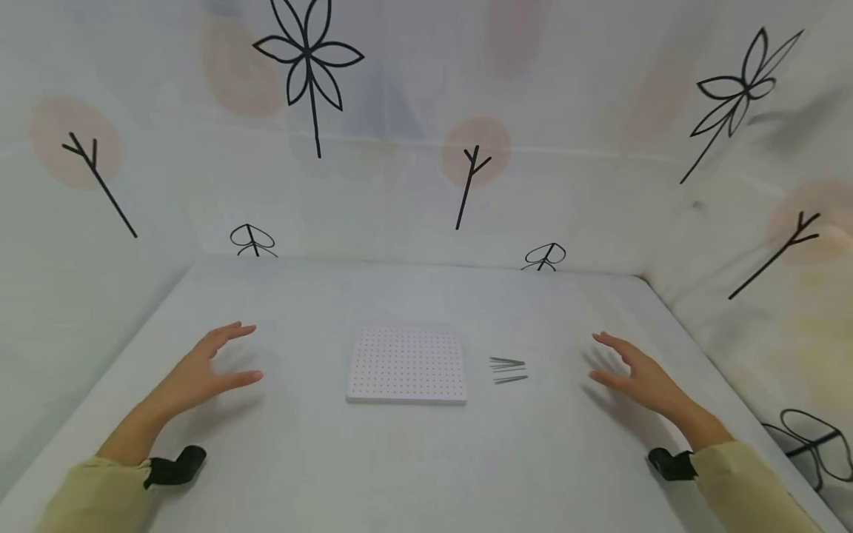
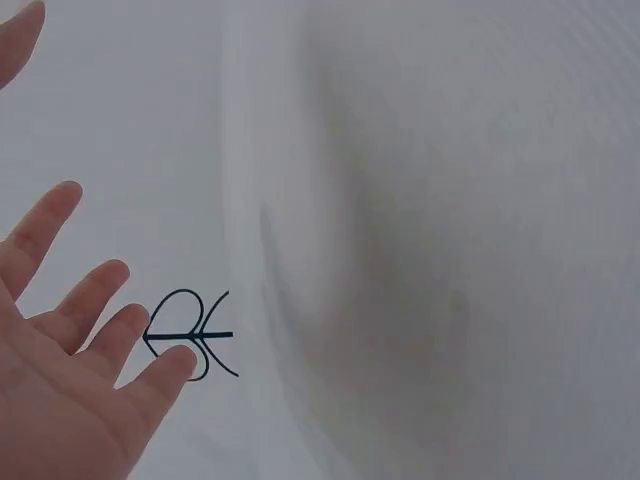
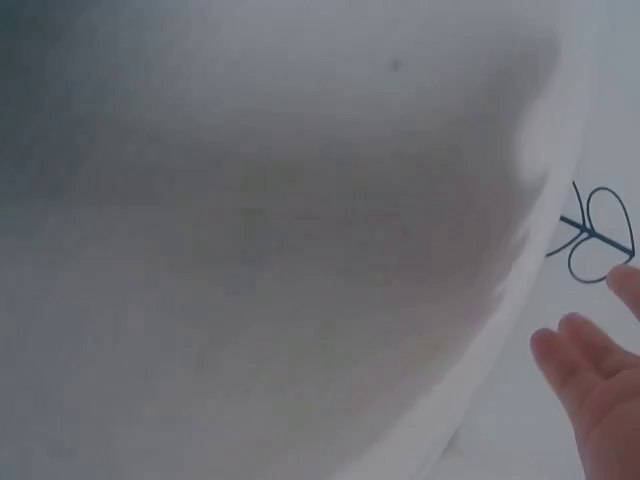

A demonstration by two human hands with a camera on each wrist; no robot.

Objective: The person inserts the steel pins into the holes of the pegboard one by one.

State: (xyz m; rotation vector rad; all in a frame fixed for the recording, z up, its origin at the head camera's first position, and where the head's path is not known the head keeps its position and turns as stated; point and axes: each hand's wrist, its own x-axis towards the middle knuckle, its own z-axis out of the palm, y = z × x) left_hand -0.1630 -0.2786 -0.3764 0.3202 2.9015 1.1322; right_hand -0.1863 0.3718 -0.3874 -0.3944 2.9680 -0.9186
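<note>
A white board dotted with rows of small holes [image 1: 408,366] lies flat mid-table in the head view. Just right of it are several thin grey metal sticks [image 1: 509,364], lying roughly parallel. My left hand [image 1: 200,374] hovers over the table to the left of the board, fingers spread and holding nothing; its palm and relaxed fingers also show in the left wrist view. Off to the right of the sticks, my right hand [image 1: 633,374] is held up with thumb and fingers apart and nothing between them. Only some of its fingers [image 3: 575,365] appear in the right wrist view.
The white table [image 1: 400,474] meets a pale cloth wall [image 1: 393,200] along its back edge, with black line drawings of plants on it. Similar walls rise at left and right. Each wrist wears a black strap-on device, such as the left one [image 1: 176,466].
</note>
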